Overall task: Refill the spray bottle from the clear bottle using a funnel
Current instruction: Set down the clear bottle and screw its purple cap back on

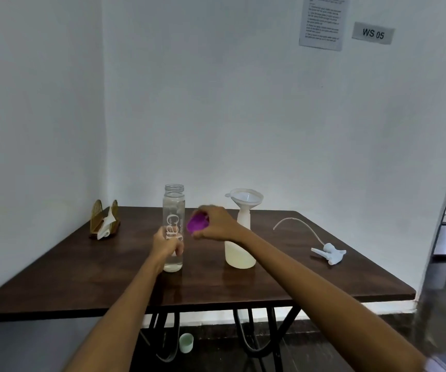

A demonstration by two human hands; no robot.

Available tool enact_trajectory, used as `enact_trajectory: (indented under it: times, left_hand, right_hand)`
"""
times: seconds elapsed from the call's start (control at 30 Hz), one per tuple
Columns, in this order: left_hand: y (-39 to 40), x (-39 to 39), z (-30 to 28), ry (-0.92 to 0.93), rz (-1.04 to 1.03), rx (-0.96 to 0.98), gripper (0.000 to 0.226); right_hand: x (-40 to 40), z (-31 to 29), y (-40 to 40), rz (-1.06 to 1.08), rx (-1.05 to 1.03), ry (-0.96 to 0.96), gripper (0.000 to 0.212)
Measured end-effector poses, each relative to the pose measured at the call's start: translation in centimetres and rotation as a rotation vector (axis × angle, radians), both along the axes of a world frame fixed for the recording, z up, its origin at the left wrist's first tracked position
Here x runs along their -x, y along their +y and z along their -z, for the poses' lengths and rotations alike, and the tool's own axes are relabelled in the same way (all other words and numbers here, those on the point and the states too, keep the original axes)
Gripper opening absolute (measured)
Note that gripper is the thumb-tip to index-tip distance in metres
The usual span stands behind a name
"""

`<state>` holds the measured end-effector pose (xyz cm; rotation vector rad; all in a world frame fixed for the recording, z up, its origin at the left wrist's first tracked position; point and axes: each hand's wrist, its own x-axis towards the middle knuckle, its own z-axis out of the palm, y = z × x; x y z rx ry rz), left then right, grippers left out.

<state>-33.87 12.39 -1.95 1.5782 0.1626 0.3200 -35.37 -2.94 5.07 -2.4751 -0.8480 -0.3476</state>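
Observation:
A tall clear bottle (173, 208) with white lettering stands uncapped on the dark wooden table (82, 275). My left hand (166, 245) wraps around its lower half. My right hand (215, 224) hovers just right of the bottle and holds its purple cap (197, 222). To the right stands the white spray bottle (240, 253) with a white funnel (244, 197) seated in its neck. The spray head (330, 252) with its long curved tube lies on the table at the right.
A gold napkin holder (105, 221) with white napkins sits at the table's back left corner. White walls close off the back and left. A pale green cup (186, 342) stands on the floor under the table.

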Motion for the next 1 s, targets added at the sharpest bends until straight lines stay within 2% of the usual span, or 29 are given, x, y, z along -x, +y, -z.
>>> enact_trajectory:
  times: [0.13,0.3,0.47,0.67,0.77,0.87,0.93,1.0]
  left_hand:
    - [0.3,0.0,-0.2,0.025,0.010,0.017,0.040]
    - [1.1,-1.1,0.1,0.045,0.007,0.006,0.039]
    - [1.2,-2.0,0.2,0.056,0.012,-0.014,0.039]
    - [1.0,-2.3,0.1,0.052,0.011,-0.030,0.038]
    - [1.1,-1.9,-0.2,0.076,0.032,-0.052,0.041]
    - [2.3,-1.8,-0.8,0.117,0.148,-0.153,0.045]
    - [3.2,-1.8,-1.9,0.066,0.258,-0.182,0.058]
    - [3.7,-1.8,-4.0,-0.017,0.268,-0.140,0.070]
  right_hand:
    - [-1.6,-2.7,3.7,0.054,-0.047,-0.140,0.059]
    - [-3.4,-6.9,5.5,0.011,-0.127,-0.160,0.062]
    - [-4.0,-9.9,7.1,0.001,0.208,-0.120,0.065]
    - [-4.1,-12.9,7.9,0.005,0.448,0.079,0.070]
    - [-4.5,-12.8,8.2,-0.012,0.475,0.161,0.065]
    - [-4.9,-11.9,8.7,-0.022,0.464,0.203,0.063]
    - [-5.1,-11.6,9.1,-0.021,0.476,0.185,0.062]
    - [-5.3,-11.7,9.4,-0.010,0.495,0.165,0.061]
